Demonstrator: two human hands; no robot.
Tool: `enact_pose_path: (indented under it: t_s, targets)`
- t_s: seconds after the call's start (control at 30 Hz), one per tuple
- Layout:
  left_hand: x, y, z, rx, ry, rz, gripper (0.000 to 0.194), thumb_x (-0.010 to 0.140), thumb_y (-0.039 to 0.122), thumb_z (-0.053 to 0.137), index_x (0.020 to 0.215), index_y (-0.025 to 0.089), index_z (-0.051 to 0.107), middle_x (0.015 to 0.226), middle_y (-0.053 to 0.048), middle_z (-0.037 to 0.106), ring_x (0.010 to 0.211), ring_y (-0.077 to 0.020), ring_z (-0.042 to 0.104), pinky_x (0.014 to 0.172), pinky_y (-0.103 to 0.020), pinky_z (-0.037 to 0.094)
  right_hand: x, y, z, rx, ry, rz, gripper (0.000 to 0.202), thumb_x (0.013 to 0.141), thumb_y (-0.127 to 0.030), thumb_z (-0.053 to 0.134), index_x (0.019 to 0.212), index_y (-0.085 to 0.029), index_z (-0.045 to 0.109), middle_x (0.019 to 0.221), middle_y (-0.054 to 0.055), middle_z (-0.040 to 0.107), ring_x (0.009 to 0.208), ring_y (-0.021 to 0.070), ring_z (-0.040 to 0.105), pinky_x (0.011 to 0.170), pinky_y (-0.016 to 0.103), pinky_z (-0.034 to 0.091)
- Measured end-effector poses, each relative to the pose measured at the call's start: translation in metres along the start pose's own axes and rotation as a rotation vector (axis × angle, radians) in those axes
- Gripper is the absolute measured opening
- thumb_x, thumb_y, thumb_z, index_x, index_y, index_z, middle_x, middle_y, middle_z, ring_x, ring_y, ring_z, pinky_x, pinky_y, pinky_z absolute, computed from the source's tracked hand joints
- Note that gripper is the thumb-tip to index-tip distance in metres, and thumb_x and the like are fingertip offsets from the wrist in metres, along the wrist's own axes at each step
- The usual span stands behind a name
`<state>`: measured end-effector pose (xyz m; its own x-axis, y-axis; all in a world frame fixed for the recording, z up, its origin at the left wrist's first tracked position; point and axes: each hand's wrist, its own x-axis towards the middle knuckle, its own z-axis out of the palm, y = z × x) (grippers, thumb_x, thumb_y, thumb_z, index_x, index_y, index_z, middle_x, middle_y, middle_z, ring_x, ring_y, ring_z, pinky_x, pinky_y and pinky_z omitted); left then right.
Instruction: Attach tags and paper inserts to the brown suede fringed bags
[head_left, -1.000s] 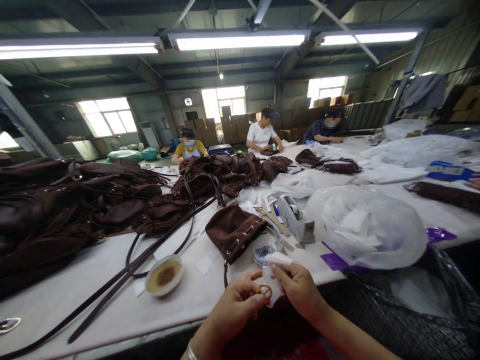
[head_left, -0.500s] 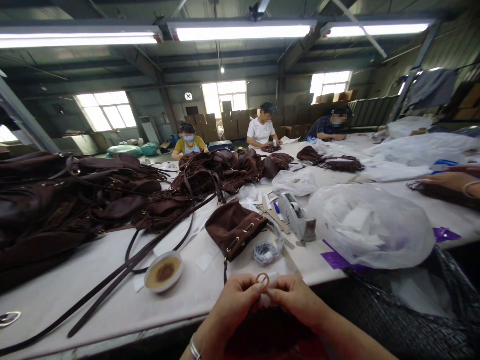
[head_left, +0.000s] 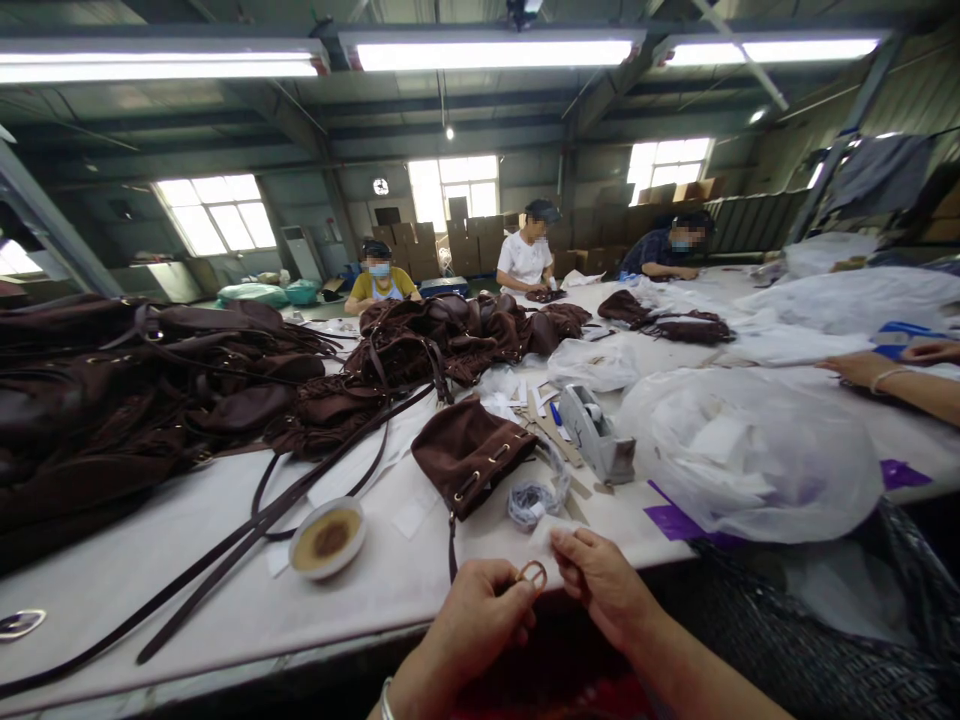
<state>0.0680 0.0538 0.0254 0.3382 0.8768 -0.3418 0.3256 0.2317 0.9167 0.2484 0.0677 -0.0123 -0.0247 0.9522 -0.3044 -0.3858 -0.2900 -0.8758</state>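
Note:
Between thumb and finger, my left hand pinches a small gold-coloured ring, held above the table's front edge. Just to its right, my right hand is closed on a piece of thin white wrapping. Beyond my hands a dark brown drawstring bag with metal eyelets lies on the table. Beside it sits a coil of grey cord with a white tag. Left of my hands stands a white bowl of yellowish stuff with a brown centre.
Brown bags are heaped at the left and middle. A tape dispenser and a large plastic bag stand to the right. Long straps cross the table. A co-worker's hands are at the right; several people sit opposite.
My hands have come apart: the left keeps the ring, while the right has moved up and right with the white wrapping. The co-worker's hands at the right have shifted toward a blue object.

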Motion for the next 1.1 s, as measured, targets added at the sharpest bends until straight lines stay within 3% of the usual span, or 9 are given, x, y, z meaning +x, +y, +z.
enact_pose_path:
  t_s: [0.2, 0.57, 0.83, 1.0, 1.1]
  targets:
    - [0.007, -0.007, 0.001, -0.115, 0.040, 0.004, 0.051, 0.078, 0.067, 0.065, 0.072, 0.016, 0.062, 0.061, -0.003, 0.065, 0.047, -0.0115, 0.053, 0.043, -0.020, 0.034, -0.004, 0.003, 0.004, -0.017, -0.029, -0.033, 0.048, 0.074, -0.058, 0.078, 0.073, -0.015, 0.058, 0.060, -0.006, 0.047, 0.045, 0.0039, 0.032, 0.041, 0.021, 0.021]
    - [0.006, -0.008, -0.003, 0.012, 0.158, 0.095, 0.051, 0.086, 0.063, 0.057, 0.067, 0.016, 0.060, 0.059, 0.000, 0.060, 0.049, -0.0116, 0.053, 0.047, -0.021, 0.035, -0.013, -0.001, 0.011, -0.012, -0.050, 0.044, 0.051, 0.069, -0.060, 0.080, 0.073, -0.015, 0.056, 0.063, -0.005, 0.049, 0.045, 0.0027, 0.028, 0.042, 0.020, 0.017]
    - [0.005, -0.004, 0.003, 0.020, 0.119, 0.106, 0.049, 0.087, 0.061, 0.056, 0.068, 0.016, 0.061, 0.059, 0.001, 0.059, 0.050, -0.0126, 0.054, 0.047, -0.022, 0.035, -0.014, 0.006, 0.012, -0.199, -0.036, -0.044, 0.056, 0.073, -0.069, 0.072, 0.068, -0.015, 0.061, 0.047, -0.009, 0.034, 0.044, 0.0051, 0.024, 0.044, 0.023, 0.017]
    - [0.005, -0.001, 0.003, 0.095, 0.087, 0.182, 0.032, 0.090, 0.039, 0.055, 0.075, 0.015, 0.069, 0.064, -0.001, 0.065, 0.057, -0.0141, 0.057, 0.054, -0.023, 0.037, -0.022, 0.001, 0.026, -0.202, -0.113, -0.022, 0.048, 0.072, -0.059, 0.078, 0.080, -0.012, 0.072, 0.056, -0.004, 0.046, 0.049, 0.0062, 0.031, 0.047, 0.022, 0.023]
    - [-0.002, 0.005, -0.005, 0.186, 0.075, 0.300, 0.022, 0.089, 0.031, 0.056, 0.086, 0.018, 0.074, 0.079, -0.002, 0.072, 0.071, -0.0165, 0.062, 0.065, -0.025, 0.042, -0.021, -0.005, 0.029, -0.186, -0.074, -0.058, 0.045, 0.071, -0.055, 0.080, 0.076, -0.012, 0.072, 0.056, -0.004, 0.046, 0.051, 0.0071, 0.031, 0.048, 0.023, 0.025]
